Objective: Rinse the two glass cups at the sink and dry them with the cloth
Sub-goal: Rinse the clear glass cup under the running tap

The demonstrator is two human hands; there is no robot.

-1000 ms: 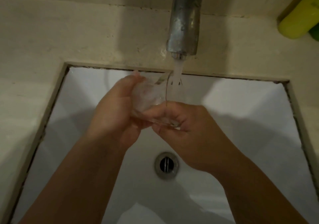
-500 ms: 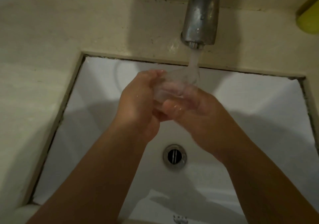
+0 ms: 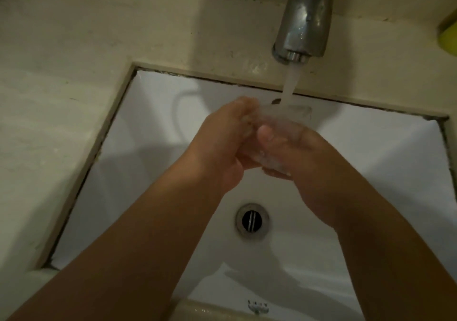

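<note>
Since a second ago you tipped the glass cup (image 3: 284, 120) mouth-up under the faucet (image 3: 305, 16) stream, so rinsing was underway: left of the stream your left hand (image 3: 220, 147) wrapped the smooth clear wall, below it your right hand (image 3: 296, 152) cupped the wet base.

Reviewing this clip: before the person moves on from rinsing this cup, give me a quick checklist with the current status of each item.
1. Water running from the faucet: ok, a stream falls from the spout.
2. Glass cup under the stream: ok.
3. Both hands on the cup: ok, left hand and right hand grip it over the sink.
4. Drain open: ok, no pooling seen.
5. Second cup within reach: cannot tell, not in view.
6. Drying cloth ready: cannot tell, not in view.
</note>
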